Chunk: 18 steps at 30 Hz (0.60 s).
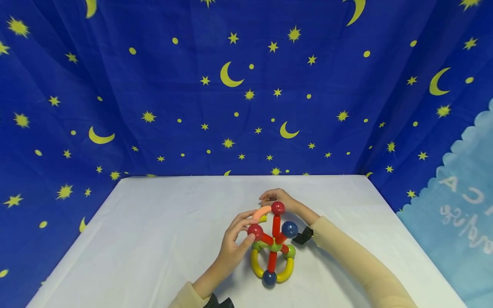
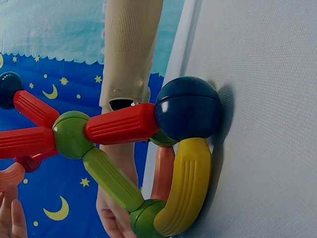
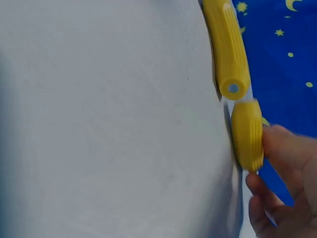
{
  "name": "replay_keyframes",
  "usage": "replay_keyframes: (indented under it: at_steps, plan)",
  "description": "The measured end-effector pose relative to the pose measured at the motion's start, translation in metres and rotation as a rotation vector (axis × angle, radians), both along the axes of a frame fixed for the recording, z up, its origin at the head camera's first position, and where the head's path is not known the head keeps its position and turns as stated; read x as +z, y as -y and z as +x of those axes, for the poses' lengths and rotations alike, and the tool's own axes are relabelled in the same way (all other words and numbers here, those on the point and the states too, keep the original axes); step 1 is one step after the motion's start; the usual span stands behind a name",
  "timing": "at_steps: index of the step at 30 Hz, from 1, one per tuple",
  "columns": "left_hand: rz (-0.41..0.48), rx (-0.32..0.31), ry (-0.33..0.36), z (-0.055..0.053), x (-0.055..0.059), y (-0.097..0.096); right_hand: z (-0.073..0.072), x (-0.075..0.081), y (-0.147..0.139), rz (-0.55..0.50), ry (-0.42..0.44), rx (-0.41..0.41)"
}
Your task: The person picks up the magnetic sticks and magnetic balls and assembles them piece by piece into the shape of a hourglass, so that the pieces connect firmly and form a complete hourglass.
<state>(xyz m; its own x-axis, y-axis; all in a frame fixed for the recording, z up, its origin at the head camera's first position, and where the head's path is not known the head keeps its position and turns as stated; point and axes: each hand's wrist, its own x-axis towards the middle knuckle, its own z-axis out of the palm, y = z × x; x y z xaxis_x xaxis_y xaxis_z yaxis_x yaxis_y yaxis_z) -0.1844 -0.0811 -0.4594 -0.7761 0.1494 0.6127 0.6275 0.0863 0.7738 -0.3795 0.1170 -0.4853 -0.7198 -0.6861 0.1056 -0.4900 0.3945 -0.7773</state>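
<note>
A magnetic ball-and-rod structure (image 1: pixel 272 262) stands on the white table, with straight red rods meeting at a green ball (image 2: pixel 72 134). Curved yellow rods (image 1: pixel 286 271) and a blue ball (image 1: pixel 269 279) form part of its base. My left hand (image 1: pixel 232 240) grips its upper left side, thumb against a red ball (image 1: pixel 255 231) and fingers on a coral curved rod (image 1: pixel 262 212). Behind the structure, my right hand (image 1: pixel 282 198) reaches low over the table. In the right wrist view its thumb and fingers pinch a short yellow curved rod (image 3: pixel 247 136).
Another yellow curved rod (image 3: pixel 227 47) lies just beyond the pinched one, its metal-tipped end showing. The table (image 1: pixel 173 222) backs onto a blue star-and-moon curtain (image 1: pixel 185 98). A light blue cloth (image 1: pixel 458 179) hangs at the right.
</note>
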Motion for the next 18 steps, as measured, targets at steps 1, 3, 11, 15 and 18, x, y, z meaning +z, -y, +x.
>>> replay_keyframes:
  at_steps: [1, 3, 11, 15, 18]
  plan:
    - [0.0, 0.001, -0.005, 0.0, 0.0, 0.0, 0.0, -0.001, -0.001, -0.007, -0.008, -0.018]
    - [-0.002, 0.002, -0.019, -0.001, 0.0, 0.0, 0.001, -0.001, -0.005, -0.037, -0.014, -0.045]
    - [-0.002, 0.005, -0.009, -0.001, 0.0, 0.001, 0.008, -0.002, -0.009, -0.045, 0.043, -0.216]
    - [-0.002, 0.001, -0.001, 0.0, 0.002, 0.001, 0.014, -0.002, -0.01, 0.016, 0.023, -0.268]
    - [0.001, -0.001, 0.008, 0.001, 0.003, 0.0, 0.019, -0.002, -0.012, 0.05, -0.02, -0.308]
